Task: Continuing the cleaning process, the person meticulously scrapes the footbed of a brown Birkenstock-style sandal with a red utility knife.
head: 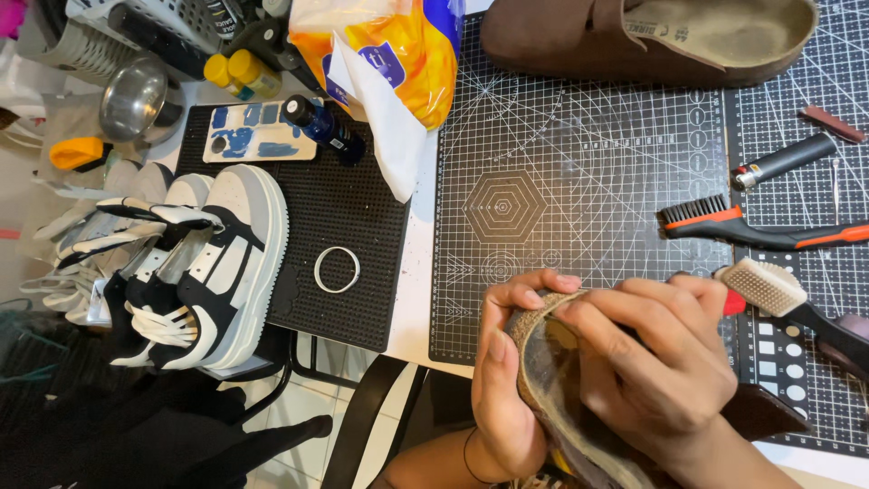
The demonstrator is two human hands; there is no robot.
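My left hand (501, 380) grips the toe end of a brown sandal (543, 362) from the left, thumb on its rim, at the near edge of the black cutting mat (579, 181). My right hand (656, 358) lies across the sandal's cork footbed, fingers pressed on the rim, and seems to hold something red (733, 303) that is mostly hidden. A dark brown strap part (760, 412) shows under my right wrist. The matching brown sandal (647, 36) rests at the far edge of the mat.
A black-and-orange wire brush (751, 226), a pale bristle brush (787, 299) and a black lighter (783, 161) lie at right. A pair of black-and-white sneakers (204, 263), a white ring (337, 269), a blue bottle (324, 127) and an orange wipes pack (389, 50) sit left.
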